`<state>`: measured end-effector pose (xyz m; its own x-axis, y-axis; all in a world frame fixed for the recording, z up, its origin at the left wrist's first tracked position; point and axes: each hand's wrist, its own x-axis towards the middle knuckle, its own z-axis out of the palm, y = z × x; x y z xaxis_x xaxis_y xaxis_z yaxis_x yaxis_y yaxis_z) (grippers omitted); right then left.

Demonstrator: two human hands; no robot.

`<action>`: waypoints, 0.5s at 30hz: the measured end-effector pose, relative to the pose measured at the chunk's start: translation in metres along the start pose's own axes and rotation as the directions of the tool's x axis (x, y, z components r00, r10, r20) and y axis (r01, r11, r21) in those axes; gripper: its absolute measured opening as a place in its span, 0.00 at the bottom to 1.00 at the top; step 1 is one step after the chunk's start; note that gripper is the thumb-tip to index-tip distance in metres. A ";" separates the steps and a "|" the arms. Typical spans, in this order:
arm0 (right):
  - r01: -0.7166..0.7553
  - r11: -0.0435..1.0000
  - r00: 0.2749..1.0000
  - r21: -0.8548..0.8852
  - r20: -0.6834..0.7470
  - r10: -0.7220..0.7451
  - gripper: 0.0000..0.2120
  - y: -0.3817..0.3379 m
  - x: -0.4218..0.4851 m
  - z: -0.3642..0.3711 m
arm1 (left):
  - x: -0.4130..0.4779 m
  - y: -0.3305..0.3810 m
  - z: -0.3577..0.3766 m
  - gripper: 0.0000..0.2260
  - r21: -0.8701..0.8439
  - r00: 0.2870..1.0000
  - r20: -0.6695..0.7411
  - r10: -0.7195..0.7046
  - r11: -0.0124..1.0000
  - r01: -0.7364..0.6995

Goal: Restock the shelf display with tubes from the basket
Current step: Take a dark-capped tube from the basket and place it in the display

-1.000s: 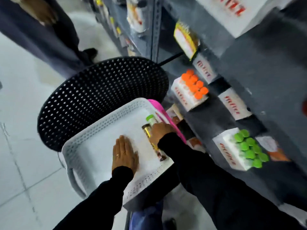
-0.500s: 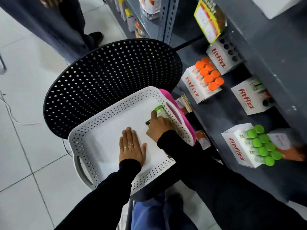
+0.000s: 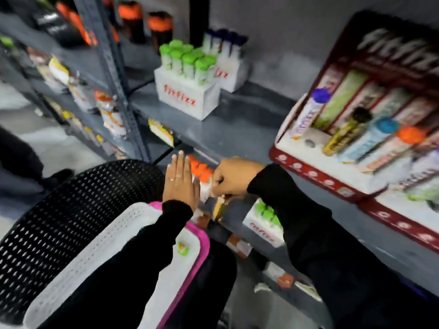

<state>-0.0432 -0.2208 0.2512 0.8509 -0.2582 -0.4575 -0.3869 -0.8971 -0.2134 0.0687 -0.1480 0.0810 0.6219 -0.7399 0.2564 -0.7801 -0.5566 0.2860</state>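
Both hands have lifted out of the white basket (image 3: 95, 252), which sits nearest on the black perforated chair (image 3: 71, 198). One green-capped tube (image 3: 183, 248) lies in it. Beyond, the left hand (image 3: 180, 184) is flat, fingers spread; the right hand (image 3: 235, 179) has its fingers closed around a gold tube (image 3: 219, 205). Farther off, the red shelf display (image 3: 332, 184) holds tubes on the grey shelf (image 3: 237, 131).
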 end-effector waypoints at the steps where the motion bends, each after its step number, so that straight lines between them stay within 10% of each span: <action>1: -0.039 0.999 0.996 -0.003 -0.074 0.038 0.11 0.008 -0.012 -0.009 | 0.014 0.016 -0.008 0.26 -0.015 0.999 -0.009 0.045 0.999 -0.045; 7: -0.259 0.966 0.908 -0.021 -0.345 0.237 0.13 0.058 -0.098 -0.045 | 0.047 0.112 -0.021 0.30 -0.109 0.958 0.052 0.281 0.955 -0.274; 15: -0.322 0.944 0.847 0.073 -0.423 0.322 0.14 0.085 -0.167 -0.052 | 0.032 0.162 0.003 0.28 -0.075 0.949 0.259 0.178 0.984 -0.164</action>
<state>-0.1998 -0.2723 0.3540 0.7464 -0.6592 -0.0914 -0.6654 -0.7373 -0.1167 -0.0375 -0.2630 0.1327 0.4336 -0.8994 0.0557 -0.8642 -0.3975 0.3086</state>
